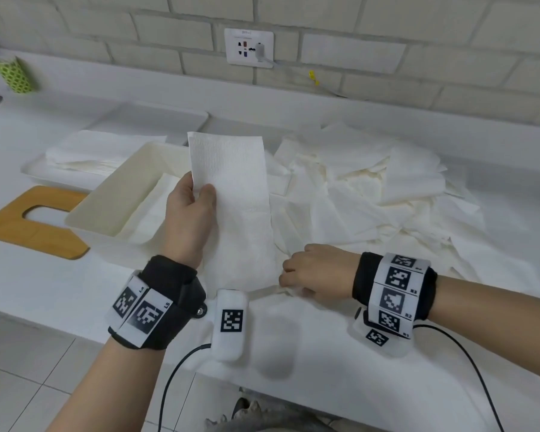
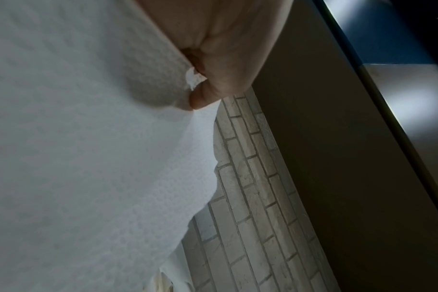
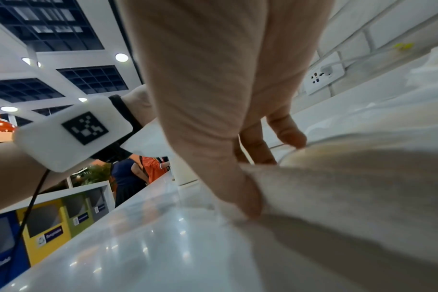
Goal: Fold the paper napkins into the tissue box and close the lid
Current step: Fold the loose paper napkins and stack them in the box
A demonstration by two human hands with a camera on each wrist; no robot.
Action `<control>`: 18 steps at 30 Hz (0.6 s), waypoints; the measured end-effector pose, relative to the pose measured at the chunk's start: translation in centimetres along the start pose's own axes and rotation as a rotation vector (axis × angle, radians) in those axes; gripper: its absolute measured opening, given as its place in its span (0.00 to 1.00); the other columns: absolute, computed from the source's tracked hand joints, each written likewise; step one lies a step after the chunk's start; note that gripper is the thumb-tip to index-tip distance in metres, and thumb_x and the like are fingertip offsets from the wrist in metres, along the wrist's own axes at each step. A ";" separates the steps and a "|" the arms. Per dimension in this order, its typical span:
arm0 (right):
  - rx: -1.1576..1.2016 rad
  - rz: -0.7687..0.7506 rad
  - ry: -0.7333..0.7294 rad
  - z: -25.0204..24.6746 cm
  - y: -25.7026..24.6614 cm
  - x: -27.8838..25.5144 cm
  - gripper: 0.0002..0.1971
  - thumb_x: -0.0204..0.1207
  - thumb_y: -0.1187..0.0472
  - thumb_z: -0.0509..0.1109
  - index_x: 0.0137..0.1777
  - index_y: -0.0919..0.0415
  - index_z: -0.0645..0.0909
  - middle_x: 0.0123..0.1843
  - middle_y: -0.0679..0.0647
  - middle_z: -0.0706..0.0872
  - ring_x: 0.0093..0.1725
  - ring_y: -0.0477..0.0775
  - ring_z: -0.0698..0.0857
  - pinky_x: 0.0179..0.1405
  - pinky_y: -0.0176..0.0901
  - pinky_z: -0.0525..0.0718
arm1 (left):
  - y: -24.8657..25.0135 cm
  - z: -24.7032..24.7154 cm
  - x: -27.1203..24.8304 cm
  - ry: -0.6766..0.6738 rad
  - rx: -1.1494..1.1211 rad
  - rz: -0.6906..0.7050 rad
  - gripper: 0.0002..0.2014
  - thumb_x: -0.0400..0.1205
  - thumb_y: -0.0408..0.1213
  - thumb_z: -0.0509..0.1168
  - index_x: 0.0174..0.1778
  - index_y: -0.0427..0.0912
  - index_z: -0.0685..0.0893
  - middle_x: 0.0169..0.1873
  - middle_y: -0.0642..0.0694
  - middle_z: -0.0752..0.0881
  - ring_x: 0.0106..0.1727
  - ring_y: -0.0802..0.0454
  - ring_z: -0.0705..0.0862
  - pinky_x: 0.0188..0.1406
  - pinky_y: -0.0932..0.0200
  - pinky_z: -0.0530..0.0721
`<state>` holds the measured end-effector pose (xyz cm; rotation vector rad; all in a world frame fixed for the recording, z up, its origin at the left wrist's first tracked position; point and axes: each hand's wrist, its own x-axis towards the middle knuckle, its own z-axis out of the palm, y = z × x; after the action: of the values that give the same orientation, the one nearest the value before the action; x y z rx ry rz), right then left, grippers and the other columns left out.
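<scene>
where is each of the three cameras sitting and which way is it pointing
Head: worn on the head, looking forward and down at the counter; shows both forearms, the left hand holding up a napkin beside the tissue box, the right hand low on the paper.
Left wrist: looks along the left hand, up past the napkin to the brick wall.
Right wrist: sits low, looks along the right hand across the counter.
Shared: head and left wrist views both show the held napkin.
</scene>
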<state>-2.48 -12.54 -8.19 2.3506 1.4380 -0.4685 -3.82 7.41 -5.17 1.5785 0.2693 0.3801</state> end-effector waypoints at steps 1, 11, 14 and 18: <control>-0.012 0.020 0.033 0.0 0.0 0.0 0.19 0.77 0.68 0.60 0.68 0.57 0.72 0.58 0.54 0.79 0.58 0.58 0.78 0.46 0.42 0.62 | 0.1 0.0 0.0 -0.008 0.002 -0.001 0.13 0.83 0.28 0.56 0.59 0.39 0.82 0.49 0.47 0.87 0.49 0.49 0.85 0.47 0.55 0.81; -0.139 0.093 0.443 -0.8 -0.2 -1.5 0.21 0.42 0.74 0.76 0.35 0.53 0.86 0.27 0.53 0.78 0.17 0.53 0.72 0.28 0.37 0.61 | 0.1 0.7 -0.3 -0.018 -0.003 0.013 0.18 0.81 0.29 0.57 0.65 0.48 0.76 0.57 0.42 0.86 0.56 0.42 0.85 0.56 0.45 0.83; 0.010 0.132 0.476 -1.4 -0.1 -1.8 0.12 0.53 0.69 0.80 0.33 0.55 0.85 0.32 0.52 0.80 0.27 0.54 0.79 0.30 0.39 0.64 | 0.4 0.5 -0.6 0.003 -0.046 0.077 0.27 0.82 0.25 0.56 0.71 0.59 0.67 0.48 0.44 0.87 0.43 0.53 0.84 0.44 0.59 0.83; 0.284 0.275 0.376 -3.0 1.3 -3.3 0.11 0.82 0.59 0.60 0.59 0.58 0.81 0.57 0.51 0.82 0.59 0.52 0.78 0.53 0.42 0.67 | 0.6 -0.5 -0.5 -0.023 -0.050 0.188 0.38 0.76 0.23 0.55 0.68 0.75 0.64 0.65 0.35 0.81 0.45 0.51 0.83 0.45 0.58 0.83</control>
<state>-2.46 -14.25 -3.91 2.9358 1.2253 -0.1682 -4.54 7.59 -4.60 1.5631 0.0927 0.5103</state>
